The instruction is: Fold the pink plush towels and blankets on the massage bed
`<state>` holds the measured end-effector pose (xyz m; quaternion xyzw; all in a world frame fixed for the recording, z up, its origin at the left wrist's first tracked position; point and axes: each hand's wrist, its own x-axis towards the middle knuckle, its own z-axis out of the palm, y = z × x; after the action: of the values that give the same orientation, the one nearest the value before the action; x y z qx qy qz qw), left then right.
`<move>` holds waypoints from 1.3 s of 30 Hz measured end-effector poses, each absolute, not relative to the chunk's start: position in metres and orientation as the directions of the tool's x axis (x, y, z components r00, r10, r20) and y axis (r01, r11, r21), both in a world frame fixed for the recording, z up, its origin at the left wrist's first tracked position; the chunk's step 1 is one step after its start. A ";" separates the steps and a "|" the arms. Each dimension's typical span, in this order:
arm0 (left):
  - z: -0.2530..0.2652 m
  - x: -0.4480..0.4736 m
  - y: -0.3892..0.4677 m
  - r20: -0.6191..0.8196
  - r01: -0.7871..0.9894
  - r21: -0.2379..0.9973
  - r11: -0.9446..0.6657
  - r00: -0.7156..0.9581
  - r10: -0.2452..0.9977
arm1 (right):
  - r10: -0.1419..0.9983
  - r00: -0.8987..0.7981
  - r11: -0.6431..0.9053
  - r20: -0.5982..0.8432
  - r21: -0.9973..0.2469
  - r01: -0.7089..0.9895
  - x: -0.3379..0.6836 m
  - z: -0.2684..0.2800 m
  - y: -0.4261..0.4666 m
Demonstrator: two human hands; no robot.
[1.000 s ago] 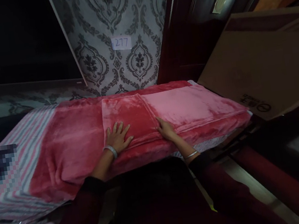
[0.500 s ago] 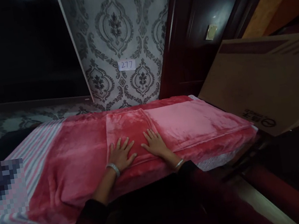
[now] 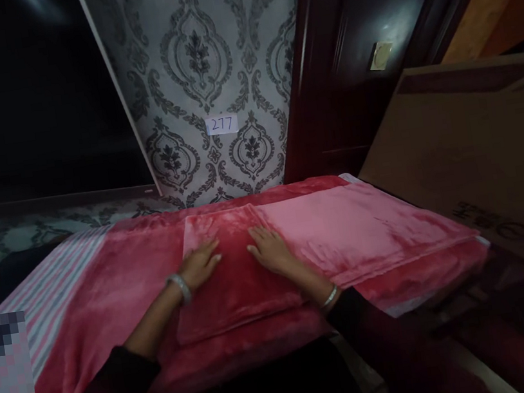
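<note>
A red and pink plush blanket (image 3: 125, 261) is spread over a long surface. Near its middle, a folded red section (image 3: 251, 295) lies in a rectangle, with a lighter pink stretch (image 3: 338, 221) to its right. My left hand (image 3: 199, 265), with a bracelet at the wrist, is tilted over the upper left of the folded section, fingers stretched out. On the upper right of that section rests my right hand (image 3: 269, 251), fingers extended and palm down. Neither hand grips the fabric.
Striped cloth (image 3: 58, 271) shows under the blanket at the left. A large cardboard box (image 3: 470, 148) leans at the right. Behind are patterned wallpaper (image 3: 246, 49), a numbered label (image 3: 221, 124), a dark screen (image 3: 25, 106) and dark wood panelling (image 3: 348, 80).
My left hand has shifted up and left, turning from flat to tilted. The right hand moved only slightly. The view has tipped a little, and more of the folded section's front edge shows.
</note>
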<state>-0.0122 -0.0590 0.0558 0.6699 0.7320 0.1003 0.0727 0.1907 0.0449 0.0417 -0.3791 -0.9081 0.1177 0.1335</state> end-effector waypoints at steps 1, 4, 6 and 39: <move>0.061 -0.013 -0.046 0.059 0.968 0.213 0.134 -0.149 0.987 | 0.715 -0.672 0.695 0.193 -0.297 0.655 0.182 0.043 0.053; 0.056 -0.010 -0.014 0.076 0.957 0.083 0.277 -0.283 0.956 | 0.695 -0.676 0.719 0.244 -0.243 0.651 0.165 0.032 0.071; 0.039 -0.009 -0.005 0.043 0.940 0.010 0.342 -0.342 0.939 | 0.712 -0.671 0.702 0.208 -0.236 0.672 0.163 0.015 0.079; 0.002 -0.091 0.075 -0.027 0.908 0.100 0.406 -0.406 0.914 | 0.738 -0.662 0.672 0.128 -0.221 0.707 0.101 -0.012 0.184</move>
<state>-0.0913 0.0746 0.0018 0.5438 0.8376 0.0345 0.0386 0.1014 0.1841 -0.0117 -0.3977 -0.9084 0.0763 0.1041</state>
